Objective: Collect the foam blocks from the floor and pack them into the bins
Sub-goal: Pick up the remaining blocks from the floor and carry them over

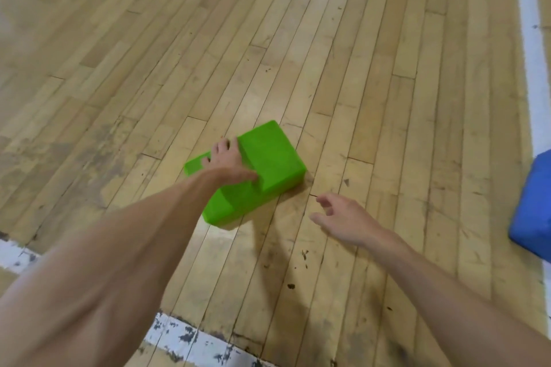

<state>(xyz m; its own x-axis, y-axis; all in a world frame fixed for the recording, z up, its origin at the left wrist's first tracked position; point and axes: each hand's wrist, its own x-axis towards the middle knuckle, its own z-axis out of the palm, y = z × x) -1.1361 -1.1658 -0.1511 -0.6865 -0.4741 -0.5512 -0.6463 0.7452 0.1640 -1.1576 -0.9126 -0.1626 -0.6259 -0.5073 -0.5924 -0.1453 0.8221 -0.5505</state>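
Two bright green foam blocks lie on the wooden floor in the middle of the view. The upper green block [272, 158] sits partly across the lower green block [226, 205]. My left hand [228, 161] lies on the lower block beside the upper one. Its fingers curl over the far edge and its thumb rests against the upper block's side. My right hand [343, 217] hovers just right of the blocks, fingers loosely bent, holding nothing and not touching them.
A blue foam block [533, 205] lies at the right edge, partly cut off. A white painted line [533, 53] runs along the right side, and a worn white line [185, 337] crosses the near floor. No bin is in view.
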